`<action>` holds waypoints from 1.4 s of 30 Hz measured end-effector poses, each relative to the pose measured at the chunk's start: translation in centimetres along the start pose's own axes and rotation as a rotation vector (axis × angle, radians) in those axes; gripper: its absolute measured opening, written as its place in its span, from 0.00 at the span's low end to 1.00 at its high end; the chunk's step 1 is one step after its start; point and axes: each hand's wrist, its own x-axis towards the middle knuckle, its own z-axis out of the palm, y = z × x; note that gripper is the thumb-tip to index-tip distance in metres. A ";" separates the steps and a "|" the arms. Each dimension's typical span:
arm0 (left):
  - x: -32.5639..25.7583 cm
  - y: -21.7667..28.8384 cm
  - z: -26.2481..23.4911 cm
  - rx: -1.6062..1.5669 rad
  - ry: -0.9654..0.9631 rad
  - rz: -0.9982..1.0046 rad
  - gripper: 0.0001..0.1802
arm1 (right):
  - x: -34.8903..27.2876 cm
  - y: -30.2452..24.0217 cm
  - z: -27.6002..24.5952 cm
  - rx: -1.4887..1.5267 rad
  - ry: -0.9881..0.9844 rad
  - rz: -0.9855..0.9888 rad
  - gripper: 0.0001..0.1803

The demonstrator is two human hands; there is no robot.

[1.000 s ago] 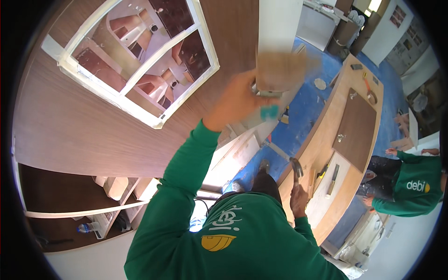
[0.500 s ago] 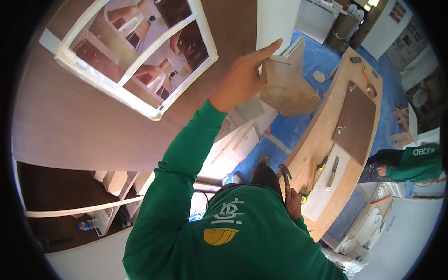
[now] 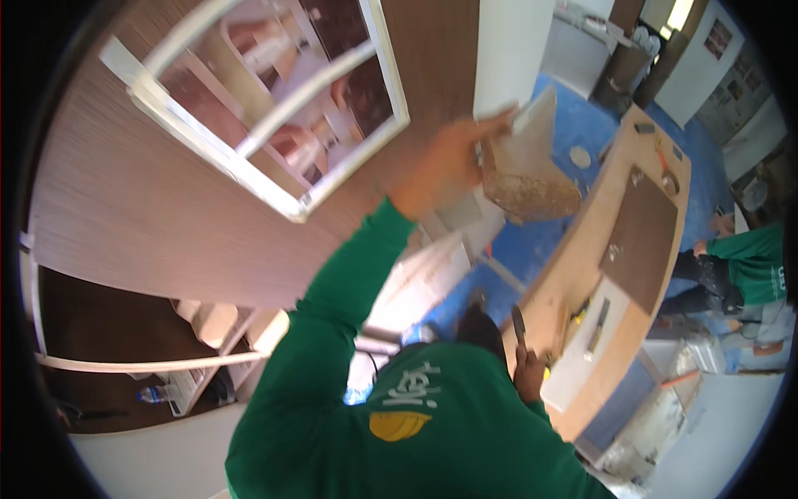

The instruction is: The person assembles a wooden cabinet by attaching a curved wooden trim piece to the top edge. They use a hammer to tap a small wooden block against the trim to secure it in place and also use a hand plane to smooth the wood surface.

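Note:
High up ahead, my left hand [image 3: 453, 162] lies at the edge of a pale angular panel piece [image 3: 529, 150] with a rough brown broken end. Its fingers are smeared by motion and partly hidden, so I cannot tell whether they grip it. Low beside the long wooden workbench [image 3: 544, 312], my right hand [image 3: 529, 378] is closed around a hammer [image 3: 519, 323], head up. On the bench lie a brown panel [image 3: 638, 237], a white board [image 3: 579, 366] and a dark-bladed tool with a pale handle [image 3: 597, 330] on that board.
A brown wood-grain panel [image 3: 158, 200] with a white-framed window [image 3: 241, 154] rises on the left. Below is an open cubby [image 3: 108, 324] with a bottle [image 3: 154, 393]. Blue sheeting [image 3: 573, 125] covers the floor. A co-worker in green [image 3: 752, 262] stands beyond the bench.
The view has shifted, moving the scene right and slightly down. The hammer head has turned and now shows narrower. The co-worker's arm has moved upward. My left hand stays at the panel piece.

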 end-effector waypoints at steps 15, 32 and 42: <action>-21.9 -8.3 8.3 -0.365 -0.397 -1.017 0.38 | 1.9 9.6 10.6 -0.301 0.116 0.304 0.18; -21.8 -8.1 7.8 -0.860 0.074 -1.243 0.38 | -0.2 -6.0 -1.6 0.237 0.006 -0.138 0.14; -24.0 -8.5 8.8 -0.651 0.158 -1.240 0.38 | 4.4 -17.7 -4.7 -0.055 -0.114 -0.450 0.18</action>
